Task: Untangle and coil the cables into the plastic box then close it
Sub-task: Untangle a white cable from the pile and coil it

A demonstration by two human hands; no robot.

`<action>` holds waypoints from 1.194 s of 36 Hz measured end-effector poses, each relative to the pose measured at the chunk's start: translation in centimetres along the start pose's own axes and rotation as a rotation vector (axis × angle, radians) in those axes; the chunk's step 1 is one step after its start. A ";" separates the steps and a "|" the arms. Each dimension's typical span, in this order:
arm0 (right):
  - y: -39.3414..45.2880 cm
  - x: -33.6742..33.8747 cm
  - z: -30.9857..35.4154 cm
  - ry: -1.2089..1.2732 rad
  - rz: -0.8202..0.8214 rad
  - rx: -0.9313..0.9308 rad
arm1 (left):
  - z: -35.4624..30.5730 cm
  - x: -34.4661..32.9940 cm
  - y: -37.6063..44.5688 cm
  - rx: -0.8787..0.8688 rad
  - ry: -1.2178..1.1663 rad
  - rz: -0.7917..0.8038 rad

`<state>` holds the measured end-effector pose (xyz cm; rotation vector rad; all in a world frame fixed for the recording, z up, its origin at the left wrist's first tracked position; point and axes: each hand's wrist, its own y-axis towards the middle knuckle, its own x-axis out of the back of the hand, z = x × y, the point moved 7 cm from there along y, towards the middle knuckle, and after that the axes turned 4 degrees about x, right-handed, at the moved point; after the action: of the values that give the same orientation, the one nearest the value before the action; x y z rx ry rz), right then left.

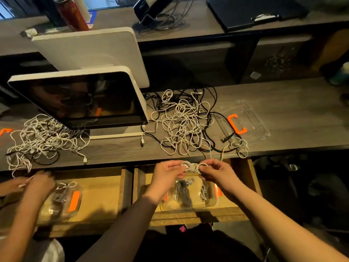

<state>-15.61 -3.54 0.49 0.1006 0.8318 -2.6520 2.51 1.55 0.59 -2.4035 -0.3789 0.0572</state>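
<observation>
Both hands, left [167, 172] and right [217, 172], pinch a coiled cable [193, 166] taut above the open box [190, 195], ready for lowering. Tangle [181, 121] waits at 12 o'clock.

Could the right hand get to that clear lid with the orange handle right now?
Probably not at once: the right hand and left hand both pinch a coiled white cable. Once freed, the way to the lid looks open, with only loose cables at its near corner.

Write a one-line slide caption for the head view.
Both hands, left hand and right hand, hold a coiled white cable above the open plastic box.
</observation>
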 end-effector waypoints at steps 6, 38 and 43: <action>1.7 0.4 -5.1 -0.062 -0.107 -0.120 | 3.3 0.6 1.7 0.065 0.229 -0.006; 9.2 6.9 -3.4 -1.507 0.007 0.233 | -3.0 -12.9 10.1 -0.559 1.139 0.217; 9.4 7.8 -2.6 -1.636 0.006 0.314 | -1.0 -14.2 12.1 -0.491 1.316 0.322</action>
<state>-19.60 -11.69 -8.02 -1.6510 -0.1651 -1.8230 -7.82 -11.84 -7.31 -2.3411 0.6681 -1.5149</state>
